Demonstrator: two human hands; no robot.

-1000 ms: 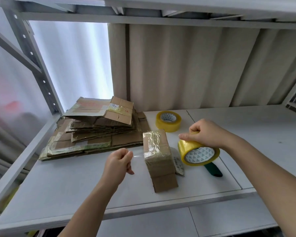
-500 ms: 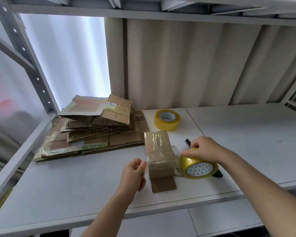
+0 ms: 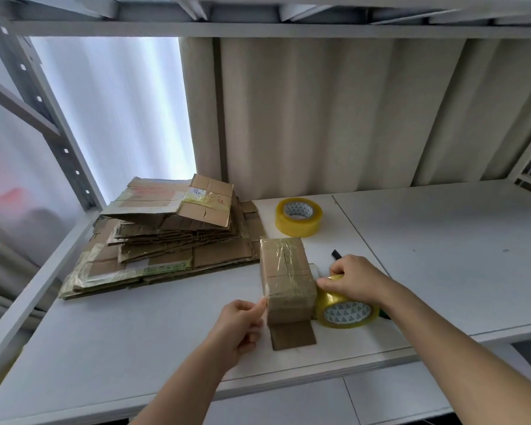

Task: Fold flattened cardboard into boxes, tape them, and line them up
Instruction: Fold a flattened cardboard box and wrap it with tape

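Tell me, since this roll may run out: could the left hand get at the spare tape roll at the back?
Probably not right away: the left hand is pinching tape at the box, which stands between it and the spare roll.

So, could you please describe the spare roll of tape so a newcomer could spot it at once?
Start at the stack of flattened cardboard at the back left of the white shelf. Just to its right, near the curtain, the spare tape roll lies flat by itself. Unlike the other yellow roll, which the right hand holds against the small box, nothing touches it.
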